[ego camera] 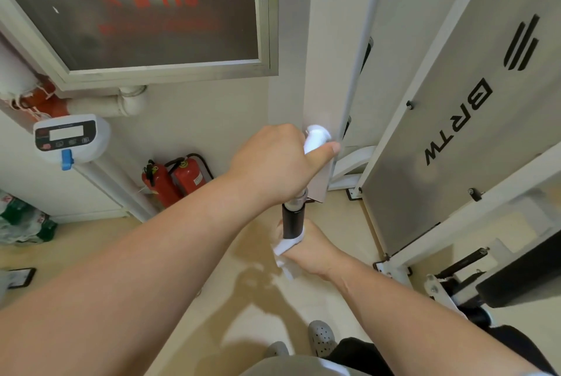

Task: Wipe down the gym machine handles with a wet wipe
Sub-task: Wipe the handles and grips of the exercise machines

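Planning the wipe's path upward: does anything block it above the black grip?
Yes: the left hand grips the bar just above the black grip, covering that stretch. The right hand holds the wet wipe round the grip's lower end; the grip between is bare.

Site was a gym room: BRTW-branded machine panel [440,148] at right; fire extinguishers [185,178] and fire cabinet [151,35] along wall.

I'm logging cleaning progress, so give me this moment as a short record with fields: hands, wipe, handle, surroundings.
left hand: grips the white bar
right hand: holds the wet wipe round the lower end of the black handle
handle state: upper part not covered by the wipe
background: two red fire extinguishers on the floor
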